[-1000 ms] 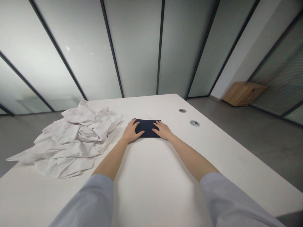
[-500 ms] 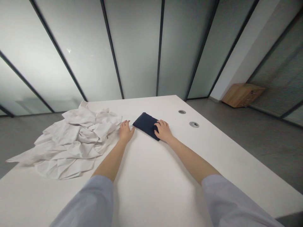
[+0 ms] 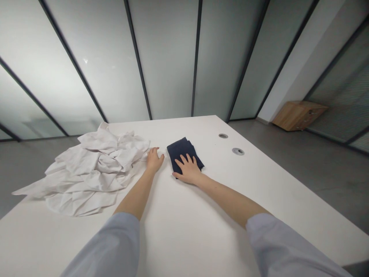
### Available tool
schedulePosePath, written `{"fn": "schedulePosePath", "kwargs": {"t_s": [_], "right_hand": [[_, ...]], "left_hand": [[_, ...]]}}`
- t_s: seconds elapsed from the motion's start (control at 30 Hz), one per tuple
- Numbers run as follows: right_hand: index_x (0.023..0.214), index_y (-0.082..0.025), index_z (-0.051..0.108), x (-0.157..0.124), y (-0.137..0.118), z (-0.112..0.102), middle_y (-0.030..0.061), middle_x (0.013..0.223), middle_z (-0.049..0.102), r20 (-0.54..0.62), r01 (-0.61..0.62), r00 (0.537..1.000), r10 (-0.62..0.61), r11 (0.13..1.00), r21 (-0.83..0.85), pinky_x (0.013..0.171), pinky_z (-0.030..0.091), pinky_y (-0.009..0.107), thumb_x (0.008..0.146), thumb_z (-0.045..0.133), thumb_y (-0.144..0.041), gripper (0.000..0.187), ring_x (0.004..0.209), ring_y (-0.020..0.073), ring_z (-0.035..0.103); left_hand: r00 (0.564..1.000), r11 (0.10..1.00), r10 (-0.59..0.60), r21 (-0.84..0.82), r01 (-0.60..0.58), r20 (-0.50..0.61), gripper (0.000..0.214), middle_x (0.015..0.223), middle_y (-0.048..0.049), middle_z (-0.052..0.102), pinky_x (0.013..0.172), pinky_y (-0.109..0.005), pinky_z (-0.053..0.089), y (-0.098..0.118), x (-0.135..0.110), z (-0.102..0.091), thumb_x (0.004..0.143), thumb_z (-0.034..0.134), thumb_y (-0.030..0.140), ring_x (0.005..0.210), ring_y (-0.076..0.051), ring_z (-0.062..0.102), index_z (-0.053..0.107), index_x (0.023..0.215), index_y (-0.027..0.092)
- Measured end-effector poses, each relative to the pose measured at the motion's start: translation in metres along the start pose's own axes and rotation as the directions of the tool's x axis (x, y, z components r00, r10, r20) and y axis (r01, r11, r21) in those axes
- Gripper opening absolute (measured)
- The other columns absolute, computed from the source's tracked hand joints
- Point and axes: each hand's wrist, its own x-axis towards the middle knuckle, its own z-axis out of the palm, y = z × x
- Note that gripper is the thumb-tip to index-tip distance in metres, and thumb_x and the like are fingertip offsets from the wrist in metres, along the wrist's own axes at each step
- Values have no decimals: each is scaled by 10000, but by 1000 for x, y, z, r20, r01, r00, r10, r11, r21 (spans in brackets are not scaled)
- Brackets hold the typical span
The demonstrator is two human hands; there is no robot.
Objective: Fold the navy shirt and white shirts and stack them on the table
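A folded dark navy cloth point(image 3: 181, 148) lies on the white table point(image 3: 184, 231), its layers showing along the right edge. Across its lower part rests my right hand point(image 3: 188, 169), fingers spread and palm down. My left hand point(image 3: 154, 159) is on the table to the left of the cloth, apart from it, with thumb and fingers spread and nothing held. Just beyond that hand's left side is a loose heap of crumpled white fabric point(image 3: 98, 165); whether the fingertips touch it, I cannot tell.
Two round cable grommets point(image 3: 238, 151) are set into the table near its right edge. Frosted glass panels point(image 3: 167, 57) with dark frames stand behind the table. On the floor at the far right sits a wooden cabinet point(image 3: 295, 115).
The navy cloth has turned so that its short side faces me more, and its layers now show. My right hand has shifted left and nearer, flattening over it. My left hand has hardly moved.
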Motion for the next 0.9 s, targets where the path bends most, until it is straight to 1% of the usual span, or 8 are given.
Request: {"fn": "schedulePosePath", "kwargs": {"t_s": [0.1,0.2,0.27,0.43,0.6,0.7,0.8,0.9], "right_hand": [[1484,-279,321,6,6,7,102,1574,216,69,-44,997,42,998,38,1098,105,626,843,376,-705,772,1425,399,119],[1484,-288,320,14,19,9,94,1578,205,71,-92,994,89,995,37,1096,102,634,854,410,-654,735,1426,397,116],[1481,-277,327,19,34,8,98,1576,209,68,-127,990,125,992,25,1095,115,632,869,419,-607,701,1423,397,130],[1476,-271,341,20,94,0,95,1569,233,55,-254,965,255,967,-18,1097,174,590,898,411,-507,628,1412,373,191],[1446,-254,399,4,163,-9,109,1540,300,-19,-454,891,453,889,-65,1074,224,596,897,401,-464,588,1380,374,264],[1406,-224,462,-9,199,-13,133,1502,362,-68,-510,860,506,855,-93,1062,256,584,894,387,-422,554,1347,357,323],[1386,-226,492,-22,229,-18,135,1490,379,-85,-569,822,563,816,-104,1043,283,588,893,370,-405,539,1321,357,361],[1389,-224,496,-30,249,-20,131,1497,374,-83,-613,790,608,781,-119,1053,289,557,897,358,-394,539,1327,353,362]], "left_hand": [[1000,1000,-3,-6,3,18,397,1188,-129,566,1031,-419,401,1,0,-1,803,544,267,1174,-279,507,520,1186,165],[999,1000,-17,-11,17,40,405,1209,-134,555,1029,-416,402,1,-1,-2,809,532,269,1190,-277,496,512,1199,163],[999,1000,-23,-16,24,45,408,1213,-133,555,1029,-421,401,1,0,-2,808,532,270,1189,-277,498,510,1201,164],[998,999,-36,-26,38,52,410,1217,-134,561,1028,-412,405,0,0,1,803,539,270,1181,-273,509,516,1197,158],[994,999,-46,4,46,100,422,1227,-147,558,1010,-417,417,0,0,2,808,539,287,1158,-282,524,520,1206,147],[993,999,-49,19,47,107,428,1233,-146,556,1002,-409,422,0,0,3,811,541,293,1160,-281,524,521,1214,148],[994,999,-40,29,37,103,424,1232,-142,561,1002,-410,421,0,-1,4,813,541,295,1154,-279,529,523,1213,156],[994,999,-36,38,32,107,428,1228,-147,563,1001,-408,423,0,-1,3,812,540,295,1149,-283,532,526,1214,150]]}}
